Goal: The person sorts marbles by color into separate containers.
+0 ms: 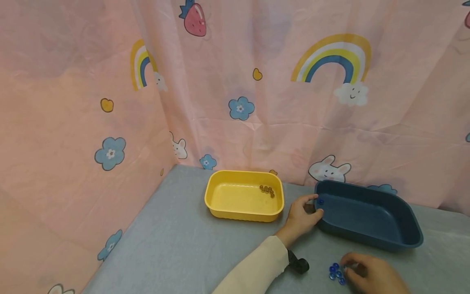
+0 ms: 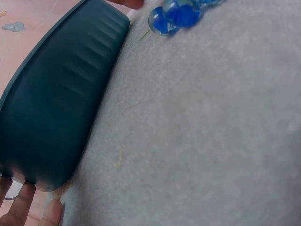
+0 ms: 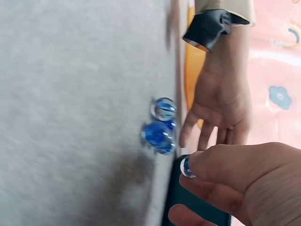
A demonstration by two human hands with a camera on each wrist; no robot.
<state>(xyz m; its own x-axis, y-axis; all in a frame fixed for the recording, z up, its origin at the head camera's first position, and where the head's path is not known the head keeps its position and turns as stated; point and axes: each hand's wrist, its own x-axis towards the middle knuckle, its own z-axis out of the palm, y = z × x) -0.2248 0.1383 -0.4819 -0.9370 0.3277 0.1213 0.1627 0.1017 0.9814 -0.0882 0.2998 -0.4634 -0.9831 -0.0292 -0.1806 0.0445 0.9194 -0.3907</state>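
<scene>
At the left end of the dark blue bin (image 1: 367,216), my left hand (image 1: 301,216) rests its fingertips against the outer wall, thumb and fingers spread. One blue marble (image 1: 320,202) lies inside the bin near that hand. My right hand (image 1: 374,273) is in front of the bin, beside a small cluster of clear-and-blue marbles (image 1: 332,269) on the table. Its thumb and finger pinch one blue marble (image 3: 187,167), clearest in the right wrist view. The left wrist view shows the left fingers (image 2: 22,202) touching the bin's end.
A yellow bin (image 1: 238,214) stands left of the blue one, with several brown marbles (image 1: 267,190) in its right part. Grey cloth (image 1: 165,245) covers the table. A patterned pink curtain (image 1: 220,73) hangs behind and along the left. My left wrist wears a black camera (image 1: 299,263).
</scene>
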